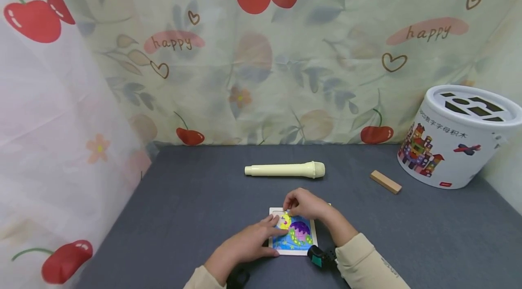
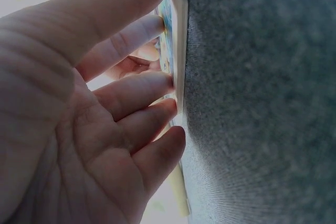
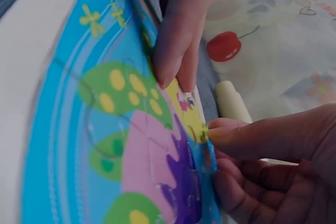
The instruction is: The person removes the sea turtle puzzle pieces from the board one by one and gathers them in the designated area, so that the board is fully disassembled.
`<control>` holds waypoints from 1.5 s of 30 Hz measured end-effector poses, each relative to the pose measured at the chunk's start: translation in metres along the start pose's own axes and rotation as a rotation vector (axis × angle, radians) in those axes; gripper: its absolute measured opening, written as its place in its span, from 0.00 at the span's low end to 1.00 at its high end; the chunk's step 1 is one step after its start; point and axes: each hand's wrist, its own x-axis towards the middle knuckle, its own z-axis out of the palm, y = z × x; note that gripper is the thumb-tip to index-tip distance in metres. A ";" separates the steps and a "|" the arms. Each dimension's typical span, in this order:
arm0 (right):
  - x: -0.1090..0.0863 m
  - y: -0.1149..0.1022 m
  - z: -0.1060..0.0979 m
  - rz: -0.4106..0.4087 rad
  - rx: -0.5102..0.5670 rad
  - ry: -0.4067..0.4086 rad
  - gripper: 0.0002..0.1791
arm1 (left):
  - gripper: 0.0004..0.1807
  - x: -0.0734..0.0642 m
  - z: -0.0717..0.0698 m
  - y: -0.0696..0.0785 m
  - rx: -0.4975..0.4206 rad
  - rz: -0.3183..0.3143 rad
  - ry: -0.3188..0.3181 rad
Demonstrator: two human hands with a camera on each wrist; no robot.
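Observation:
A small jigsaw puzzle (image 1: 301,247) in a pale frame lies flat on the dark table. Its picture has a purple and pink shell, green spotted limbs and a yellow head on blue. My left hand (image 1: 252,240) rests on the left side, fingers extended onto the picture and thumb by the near left corner. At the far edge my right hand (image 1: 307,204) pinches a puzzle piece (image 3: 203,134) between thumb and fingers, beside the yellow head. Much of that piece is hidden by the fingers. A bare pale patch of the frame shows at the far left corner.
Beyond the puzzle lies a cream toy microphone (image 1: 281,170). To the right is a wooden block (image 1: 385,182), next to a white bucket (image 1: 444,144) with shaped holes in its lid. A printed curtain (image 1: 261,76) hangs behind the table.

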 end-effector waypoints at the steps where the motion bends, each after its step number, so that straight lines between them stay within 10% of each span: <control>1: 0.000 0.000 0.000 0.004 -0.001 0.001 0.03 | 0.28 0.000 0.000 0.000 -0.001 0.000 0.001; 12: -0.008 0.003 -0.007 0.126 0.034 0.042 0.01 | 0.28 0.001 0.000 0.001 0.015 0.014 0.005; 45: -0.013 0.016 -0.008 0.084 0.278 -0.034 0.05 | 0.31 0.000 0.002 0.008 0.068 -0.038 -0.022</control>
